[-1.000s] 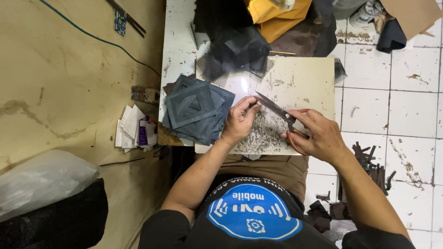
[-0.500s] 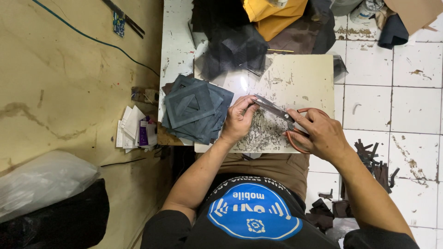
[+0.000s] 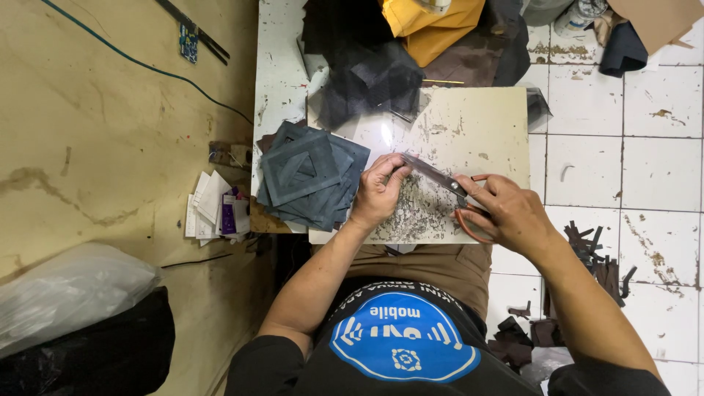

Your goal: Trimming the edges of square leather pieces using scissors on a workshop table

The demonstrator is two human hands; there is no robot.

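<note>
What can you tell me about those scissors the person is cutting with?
The scissors have long, slim, dull metal blades and reddish-orange loop handles. They lie slanted over the pale board, tips up-left, handles down-right. The right hand grips the handles; the left hand pinches something small at the blade tips. Fine grey clippings lie beneath.

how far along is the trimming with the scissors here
Done so far, judging by the layout: a stack of dark square pieces lies at the board's left, and fine clippings litter the cutting board. In hand: the left hand pinches a small piece at the blades while the right hand works the scissors. Left: possibly the dark mesh pile above; uncertain.
</note>
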